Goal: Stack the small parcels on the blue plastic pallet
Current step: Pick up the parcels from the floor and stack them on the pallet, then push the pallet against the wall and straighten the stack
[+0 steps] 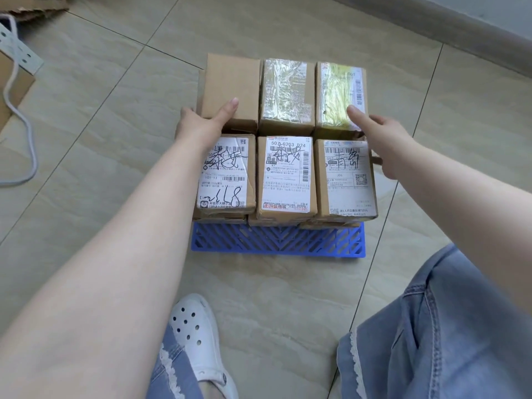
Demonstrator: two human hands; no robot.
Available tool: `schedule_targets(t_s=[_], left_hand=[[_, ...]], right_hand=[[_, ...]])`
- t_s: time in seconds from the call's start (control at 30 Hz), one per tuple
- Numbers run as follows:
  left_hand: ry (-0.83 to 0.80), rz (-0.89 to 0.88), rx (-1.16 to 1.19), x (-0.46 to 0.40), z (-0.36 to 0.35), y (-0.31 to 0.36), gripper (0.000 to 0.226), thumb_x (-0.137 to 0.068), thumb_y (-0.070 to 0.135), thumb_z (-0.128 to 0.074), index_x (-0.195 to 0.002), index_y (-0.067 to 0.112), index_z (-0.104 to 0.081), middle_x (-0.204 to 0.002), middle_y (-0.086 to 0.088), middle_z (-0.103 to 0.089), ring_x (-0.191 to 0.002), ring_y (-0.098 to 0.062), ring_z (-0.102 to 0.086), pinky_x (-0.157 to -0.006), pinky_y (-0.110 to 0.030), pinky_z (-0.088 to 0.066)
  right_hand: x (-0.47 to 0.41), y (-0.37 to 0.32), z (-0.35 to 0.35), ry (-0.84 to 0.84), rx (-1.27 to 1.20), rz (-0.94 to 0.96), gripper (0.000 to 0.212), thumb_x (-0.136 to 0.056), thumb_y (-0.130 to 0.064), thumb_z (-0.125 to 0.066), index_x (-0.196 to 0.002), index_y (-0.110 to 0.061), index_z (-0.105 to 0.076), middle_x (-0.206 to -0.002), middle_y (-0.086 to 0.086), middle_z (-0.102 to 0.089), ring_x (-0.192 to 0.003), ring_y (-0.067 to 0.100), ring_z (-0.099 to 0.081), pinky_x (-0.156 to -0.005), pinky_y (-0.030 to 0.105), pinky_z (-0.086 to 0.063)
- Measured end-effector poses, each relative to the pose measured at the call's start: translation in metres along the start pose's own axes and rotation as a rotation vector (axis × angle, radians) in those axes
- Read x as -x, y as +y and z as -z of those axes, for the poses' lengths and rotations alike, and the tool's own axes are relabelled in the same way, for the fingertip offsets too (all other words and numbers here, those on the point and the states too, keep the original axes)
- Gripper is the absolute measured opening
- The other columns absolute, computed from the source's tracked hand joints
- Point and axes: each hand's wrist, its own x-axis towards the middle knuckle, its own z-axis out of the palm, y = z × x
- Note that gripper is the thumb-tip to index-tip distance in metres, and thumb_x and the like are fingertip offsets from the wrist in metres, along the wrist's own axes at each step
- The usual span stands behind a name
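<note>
While your left hand (201, 122) lies flat-fingered against the plain box's (230, 90) outer corner and your right hand (385, 139), fingers straight, touches the yellow-taped box (339, 93), a squeeze could skew the parcels between them. Below your wrists, the front row overhangs the blue plastic pallet (277, 240); around it is tiled floor (288, 298).

One blue plastic pallet (278, 240) lies on the tiled floor. Six small parcels show on the top layer: a plain brown box (230, 90), a box wrapped in clear tape (286, 93), a box with yellowed tape (339, 96), and three boxes bearing white shipping labels (226, 174) (286, 177) (345, 180). Edges of more parcels peek out beneath; their number cannot be told. Two hands (201, 122) (385, 139), one white clog (198, 338), one white cable (20, 116).
</note>
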Motion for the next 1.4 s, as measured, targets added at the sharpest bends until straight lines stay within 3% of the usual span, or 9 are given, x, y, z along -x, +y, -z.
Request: schedule_targets(t_s=[0.13,0.33,0.53,0.6,0.8,0.93,1.03,1.2,1.4], left_hand=[[-0.112,0.119,-0.024,0.028,0.007,0.001,0.106,-0.075,0.064,-0.067,-0.151,0.004,-0.024,-0.153,-0.010,-0.038,-0.133,-0.024,-0.044,-0.092,-0.032,-0.036],[-0.280,0.244,0.035,0.037,0.012,-0.014,0.040,-0.078,0.040,-0.077,-0.102,0.013,-0.060,-0.093,-0.008,-0.070,-0.046,-0.010,-0.067,-0.036,-0.024,-0.048],[-0.062,0.231,0.039,0.039,0.013,-0.015,0.121,-0.050,0.065,-0.084,-0.144,0.010,-0.033,-0.142,-0.013,-0.051,-0.119,-0.030,-0.060,-0.094,-0.048,-0.052],[0.142,0.089,0.057,0.048,0.013,-0.008,0.114,-0.061,0.065,-0.079,-0.149,0.014,-0.026,-0.150,-0.009,-0.037,-0.132,-0.026,-0.046,-0.105,-0.040,-0.044],[0.277,-0.220,0.304,0.107,-0.032,0.003,0.049,-0.083,0.043,-0.071,-0.119,0.016,-0.053,-0.121,-0.003,-0.058,-0.109,-0.012,-0.057,-0.096,-0.024,-0.046],[0.314,-0.170,0.518,0.137,-0.049,-0.016,0.015,-0.094,0.027,-0.057,-0.091,0.014,-0.061,-0.080,0.002,-0.060,-0.068,-0.009,-0.053,-0.068,-0.024,-0.045],[0.280,-0.187,0.462,0.165,-0.053,-0.051,0.036,-0.101,0.024,-0.043,-0.068,0.018,-0.056,-0.060,0.005,-0.056,-0.055,-0.008,-0.050,-0.055,-0.022,-0.042],[0.222,0.312,0.441,0.178,-0.080,-0.141,0.028,-0.101,0.020,-0.049,-0.076,0.010,-0.059,-0.067,-0.005,-0.060,-0.047,-0.002,-0.052,-0.058,-0.027,-0.044],[0.005,0.823,0.738,0.143,-0.115,-0.180,0.046,-0.095,0.039,-0.058,-0.120,0.001,-0.055,-0.098,-0.009,-0.061,-0.080,-0.019,-0.061,-0.077,-0.029,-0.050]], right_hand=[[0.006,0.014,-0.007,-0.043,-0.028,-0.061,0.107,-0.065,-0.081,-0.061,-0.152,-0.026,-0.029,-0.149,0.004,-0.045,-0.132,0.030,-0.045,-0.104,0.047,-0.038],[0.012,0.023,-0.019,-0.049,-0.166,-0.121,0.079,-0.071,-0.061,-0.074,-0.130,-0.017,-0.048,-0.112,0.002,-0.069,-0.090,0.020,-0.068,-0.062,0.031,-0.052],[0.025,0.021,-0.013,0.150,-0.088,-0.044,0.107,-0.068,-0.070,-0.069,-0.151,-0.020,-0.024,-0.150,0.007,-0.038,-0.127,0.025,-0.045,-0.090,0.040,-0.047],[0.047,0.022,-0.012,0.273,-0.179,0.129,0.094,-0.067,-0.067,-0.068,-0.142,-0.023,-0.035,-0.142,0.004,-0.042,-0.128,0.021,-0.045,-0.103,0.043,-0.042],[0.134,0.025,-0.068,0.050,-0.423,0.373,0.014,-0.090,-0.034,-0.064,-0.091,-0.020,-0.061,-0.086,-0.004,-0.065,-0.075,0.007,-0.057,-0.070,0.029,-0.050],[0.159,0.058,-0.099,-0.148,-0.539,-0.004,0.029,-0.098,-0.031,-0.054,-0.077,-0.011,-0.060,-0.061,0.003,-0.058,-0.047,0.008,-0.048,-0.043,0.016,-0.036],[0.164,0.103,-0.115,-0.355,-0.454,-0.369,0.042,-0.096,-0.047,-0.051,-0.090,-0.007,-0.063,-0.071,0.007,-0.062,-0.052,0.012,-0.054,-0.045,0.019,-0.042],[0.122,0.138,-0.131,-0.165,-0.525,-0.637,0.065,-0.091,-0.052,-0.058,-0.126,0.004,-0.055,-0.112,0.024,-0.067,-0.060,0.018,-0.045,-0.054,0.028,-0.038],[0.085,0.158,-0.156,-0.010,-0.676,-0.721,0.044,-0.087,-0.044,-0.068,-0.108,-0.007,-0.057,-0.071,0.007,-0.051,-0.050,0.016,-0.043,-0.044,0.025,-0.038]])
